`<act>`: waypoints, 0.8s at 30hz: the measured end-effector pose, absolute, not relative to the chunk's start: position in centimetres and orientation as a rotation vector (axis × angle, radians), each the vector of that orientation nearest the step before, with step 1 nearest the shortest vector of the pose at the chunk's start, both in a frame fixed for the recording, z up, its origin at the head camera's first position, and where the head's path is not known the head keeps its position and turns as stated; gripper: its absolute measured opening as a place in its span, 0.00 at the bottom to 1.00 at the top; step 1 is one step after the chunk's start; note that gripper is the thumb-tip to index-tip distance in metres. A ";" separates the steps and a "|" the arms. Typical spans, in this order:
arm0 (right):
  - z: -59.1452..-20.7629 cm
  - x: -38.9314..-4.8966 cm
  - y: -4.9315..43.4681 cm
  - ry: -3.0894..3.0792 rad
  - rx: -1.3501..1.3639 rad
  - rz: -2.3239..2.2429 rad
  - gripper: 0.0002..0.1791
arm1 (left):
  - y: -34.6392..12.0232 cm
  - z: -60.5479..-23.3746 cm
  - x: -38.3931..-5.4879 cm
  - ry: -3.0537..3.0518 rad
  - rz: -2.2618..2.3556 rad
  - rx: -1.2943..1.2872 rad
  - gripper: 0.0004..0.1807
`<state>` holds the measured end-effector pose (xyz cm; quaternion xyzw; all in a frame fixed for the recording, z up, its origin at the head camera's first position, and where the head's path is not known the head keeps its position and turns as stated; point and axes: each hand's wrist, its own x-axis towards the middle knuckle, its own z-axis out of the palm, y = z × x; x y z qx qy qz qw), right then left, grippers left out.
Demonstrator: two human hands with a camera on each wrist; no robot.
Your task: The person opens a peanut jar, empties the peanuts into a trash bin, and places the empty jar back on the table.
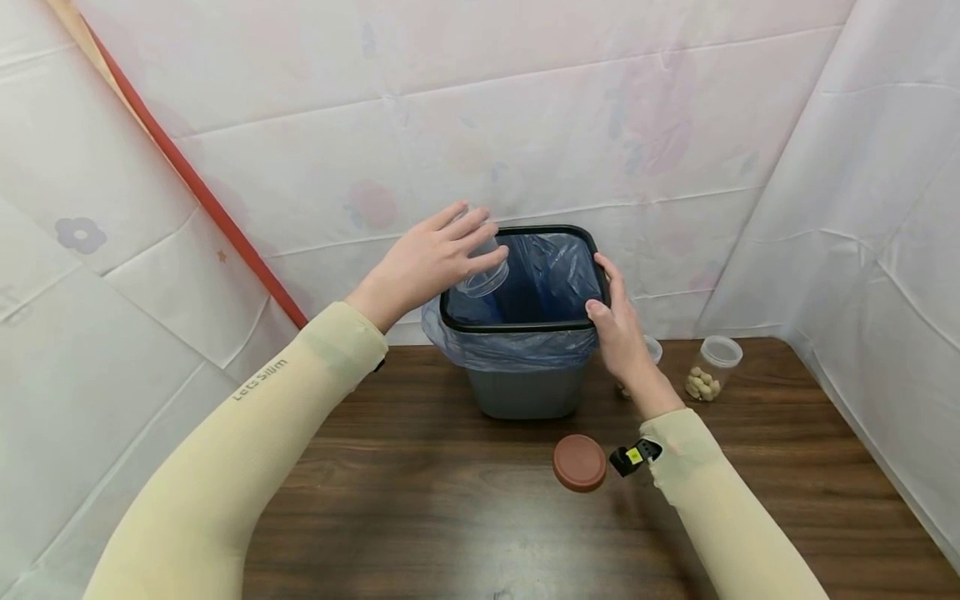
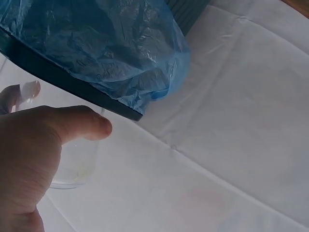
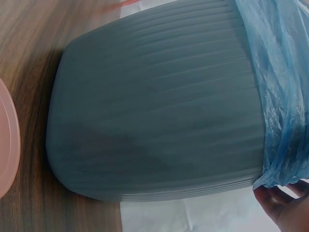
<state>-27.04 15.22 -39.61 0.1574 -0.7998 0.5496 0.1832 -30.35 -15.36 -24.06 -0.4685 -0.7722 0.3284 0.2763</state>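
My left hand (image 1: pixel 427 258) grips a clear plastic jar (image 1: pixel 486 282), tilted mouth-down over the left side of a grey trash bin (image 1: pixel 528 392). Seen from the left wrist, the thumb lies across the jar (image 2: pixel 79 164), beside the bin's dark rim (image 2: pixel 63 82). A blue translucent trash bag (image 1: pixel 555 267) lines the bin and folds out under its black rim. On the right, my right hand (image 1: pixel 618 333) holds that rim, thumb on the near side. In the right wrist view its fingers (image 3: pixel 270 205) meet the bag's edge; the bin's ribbed wall (image 3: pixel 154 106) fills most of the picture.
A reddish-brown round lid (image 1: pixel 580 462) lies on the dark wooden table (image 1: pixel 420 500) before the bin. To the right stands a clear jar (image 1: pixel 712 369) with pale nuts inside; another jar (image 1: pixel 653 350) is partly hidden behind my right wrist. White cloth (image 1: pixel 315 167) hangs behind.
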 end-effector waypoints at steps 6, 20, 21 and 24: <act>-39.6 -27.1 15.4 -2.252 0.443 1.543 0.50 | -15.2 -24.2 -30.4 -2.068 0.874 -1.263 0.42; -39.6 -27.0 15.6 -2.247 0.447 1.536 0.50 | -15.9 -24.8 -30.9 -2.144 0.529 -1.216 0.37; -39.5 -27.0 15.6 -2.249 0.447 1.534 0.50 | -16.0 -24.9 -31.0 -2.144 0.474 -1.208 0.36; -39.5 -27.0 15.7 -2.252 0.449 1.536 0.52 | -16.4 -25.1 -31.2 -2.152 0.294 -1.177 0.35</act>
